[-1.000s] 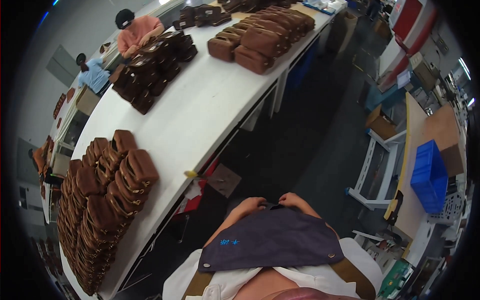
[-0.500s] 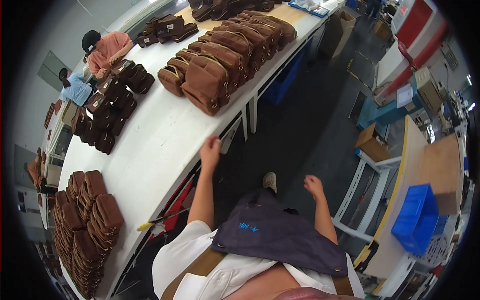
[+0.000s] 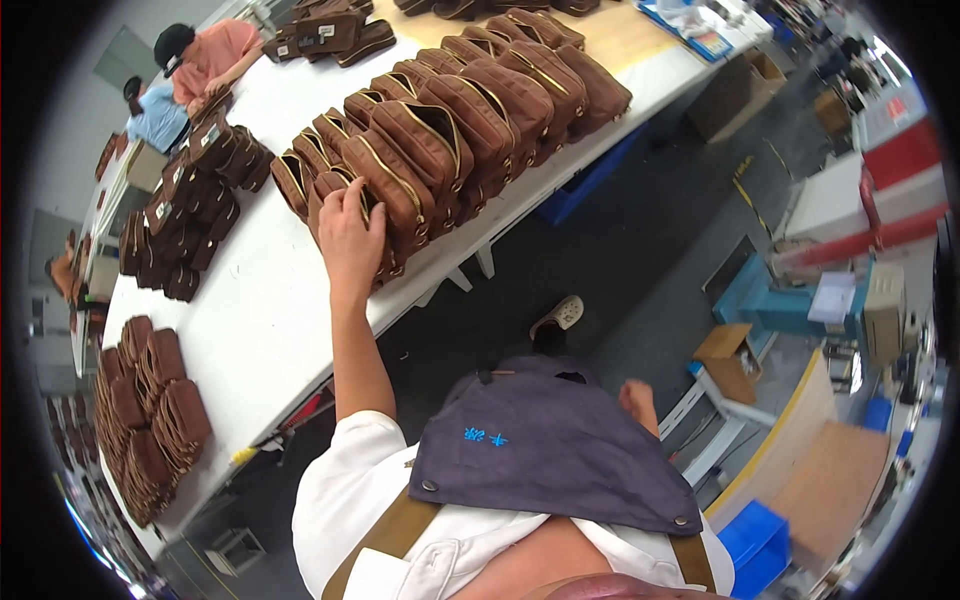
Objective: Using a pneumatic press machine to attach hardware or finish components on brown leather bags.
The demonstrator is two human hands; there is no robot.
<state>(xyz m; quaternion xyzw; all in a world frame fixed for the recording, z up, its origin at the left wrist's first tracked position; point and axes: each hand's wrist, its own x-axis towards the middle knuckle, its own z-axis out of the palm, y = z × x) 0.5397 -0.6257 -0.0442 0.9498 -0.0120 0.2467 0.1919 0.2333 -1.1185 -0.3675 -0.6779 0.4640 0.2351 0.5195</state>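
Observation:
My left hand [image 3: 352, 240] reaches over the white table and is closed on the edge of the nearest brown zip pouch [image 3: 322, 192], at the near end of a long row. Its fingers curl over the top beside the gold zipper, and the palm hides part of the pouch. Right behind it leans another brown pouch [image 3: 388, 185]; several more stand packed upright in the row, some with their zippers undone. Low beside my dark apron [image 3: 550, 450], my right hand [image 3: 638, 402] hangs with fingers curled and nothing visible in it. The apron partly covers that arm.
On the white table [image 3: 270, 330] stand dark brown pouches [image 3: 180, 215] and a stack of brown pouches [image 3: 150, 420]. Two people work beyond the far edge. To my right are a cardboard box [image 3: 728, 360], a blue bin [image 3: 752, 550] and a teal machine [image 3: 790, 295].
My left hand has moved forward and left from the table's edge onto the nearest pouch. The pouch row now appears closer. My right hand has drawn back beside the apron.

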